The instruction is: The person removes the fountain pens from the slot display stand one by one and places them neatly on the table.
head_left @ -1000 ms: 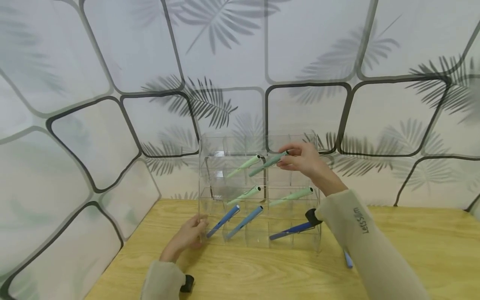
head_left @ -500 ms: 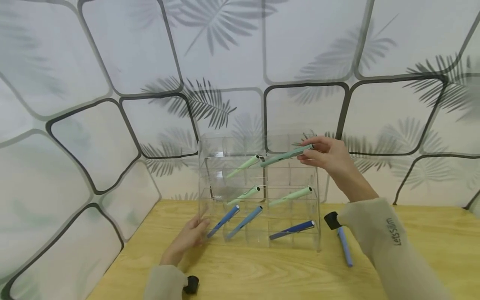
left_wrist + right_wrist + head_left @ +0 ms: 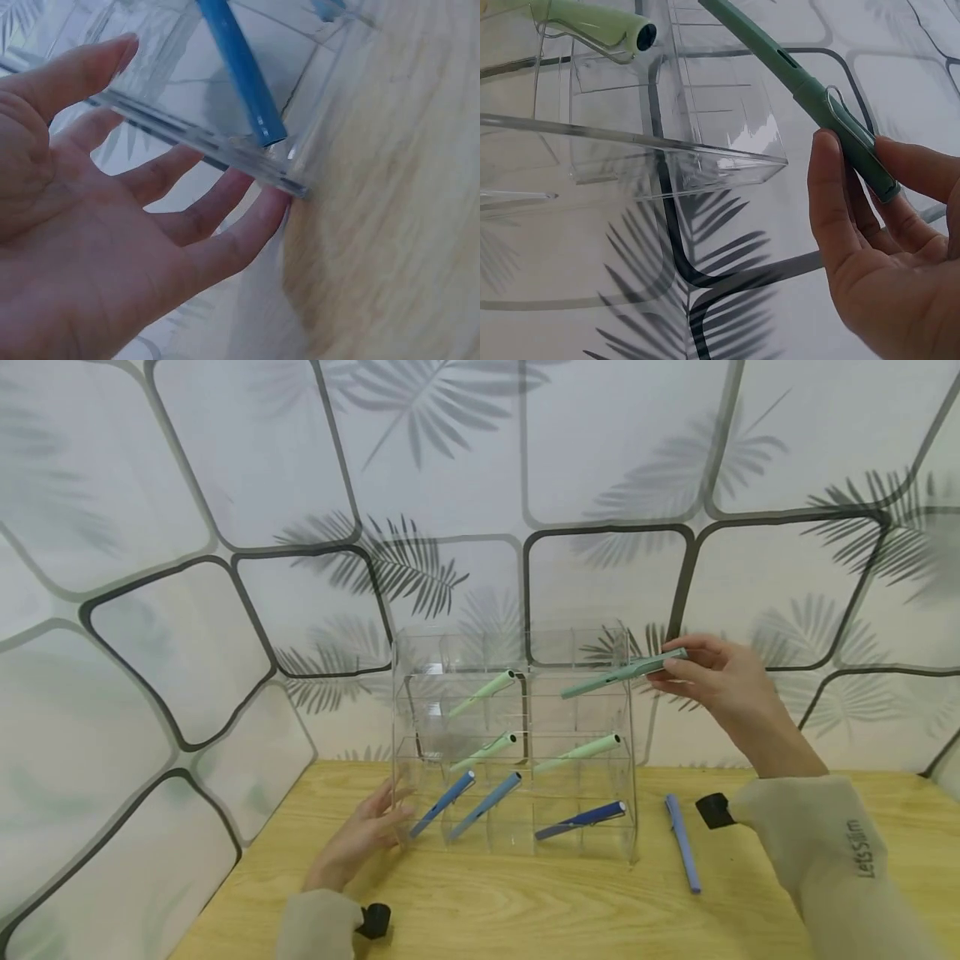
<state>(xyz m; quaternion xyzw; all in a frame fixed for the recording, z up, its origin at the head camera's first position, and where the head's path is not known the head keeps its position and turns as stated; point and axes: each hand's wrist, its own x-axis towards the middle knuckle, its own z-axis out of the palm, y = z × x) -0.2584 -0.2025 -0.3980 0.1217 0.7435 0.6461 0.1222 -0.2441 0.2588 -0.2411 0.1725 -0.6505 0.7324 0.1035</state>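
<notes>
A clear tiered pen rack (image 3: 512, 837) stands on the wooden table, holding several pens. Around its left side edge curls my left hand (image 3: 358, 842), fingers behind the panel and thumb in front; in the left wrist view a blue pen (image 3: 244, 75) leans close to those fingers. My right hand (image 3: 738, 697) pinches a dark green pen (image 3: 622, 677) by its clip end, thumb against fingertips. That pen points left, its far end in front of the rack's upper right part. In the right wrist view it slants above the rack's corner, apart from it.
Light green pens (image 3: 483, 693) lean in the middle tiers. A dark blue pen (image 3: 581, 821) and two lighter blue ones sit in the lowest tier. One periwinkle pen (image 3: 682, 843) lies on the table (image 3: 525, 910) right of the rack. A patterned wall covering (image 3: 600, 443) rises behind.
My right hand has moved right, drawing the dark green pen from beside the upper light green pen to the rack's right side. My left hand stays at the left edge.
</notes>
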